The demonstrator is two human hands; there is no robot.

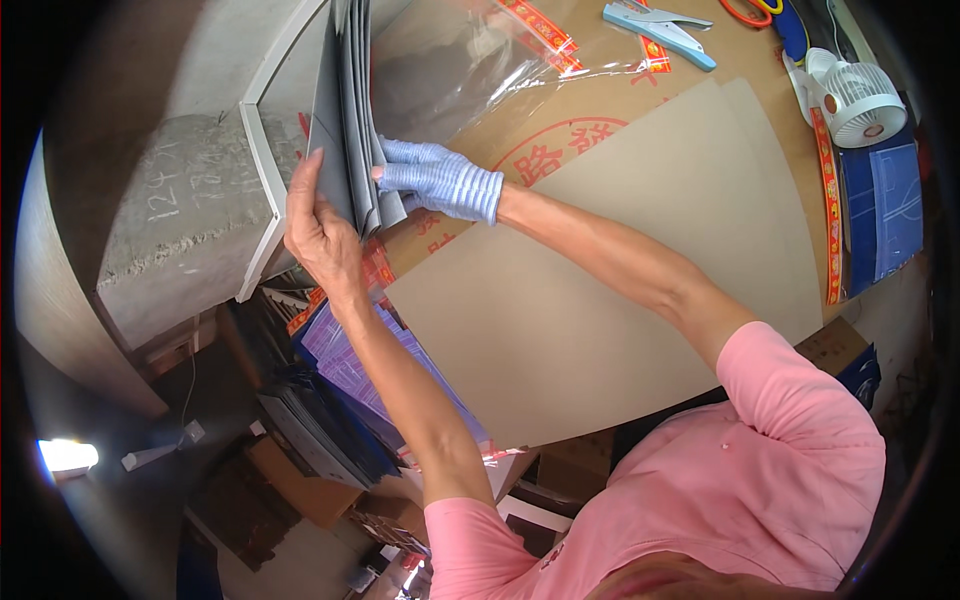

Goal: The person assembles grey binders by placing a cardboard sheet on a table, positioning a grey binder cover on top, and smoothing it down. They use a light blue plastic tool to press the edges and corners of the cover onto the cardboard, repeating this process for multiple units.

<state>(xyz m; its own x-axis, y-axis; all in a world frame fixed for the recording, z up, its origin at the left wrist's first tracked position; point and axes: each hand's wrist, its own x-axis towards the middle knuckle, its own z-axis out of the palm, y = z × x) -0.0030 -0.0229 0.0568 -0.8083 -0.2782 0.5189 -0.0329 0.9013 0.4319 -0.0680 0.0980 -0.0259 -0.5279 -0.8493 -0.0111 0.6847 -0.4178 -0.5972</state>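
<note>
A bundle of dark grey folded sheets (352, 110) stands on edge at the upper left, with several layers fanned along its right side. My bare left hand (325, 235) presses against the bundle's left face and lower edge, thumb and fingers pointing up. On the other side, my right hand (440, 183), in a blue-and-white striped glove with bare fingertips, grips the layers at their right edge. The bundle is held between both hands. Some of the right fingers are hidden behind the sheets. Large grey-brown boards (620, 270) lie flat under my right forearm.
Clear plastic film (450, 80) and a light-blue stapler (660, 30) lie at the far side. Red-handled scissors (752, 12) and a white fan (862, 108) are at the far right. A concrete ledge (170, 200) borders the left. Purple printed packets (365, 355) and dark folders (320, 430) sit below.
</note>
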